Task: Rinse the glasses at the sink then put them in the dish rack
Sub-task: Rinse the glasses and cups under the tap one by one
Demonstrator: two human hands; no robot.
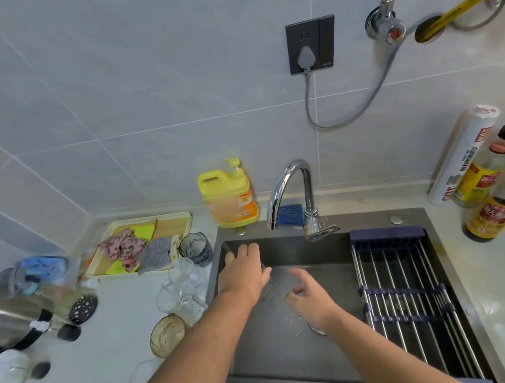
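Over the dark sink (273, 356), our left hand (243, 275) curls down around a clear glass (267, 285), mostly hidden beneath the palm, low in the basin's left half. Our right hand (308, 295) hovers just beside it, fingers loosely spread, holding nothing. We see the dish rack (411, 271) spanning the sink's right side, and more glasses (186, 288) standing on the counter (120, 341) to the left.

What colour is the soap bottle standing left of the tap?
The soap bottle is yellow with an orange label; head view.
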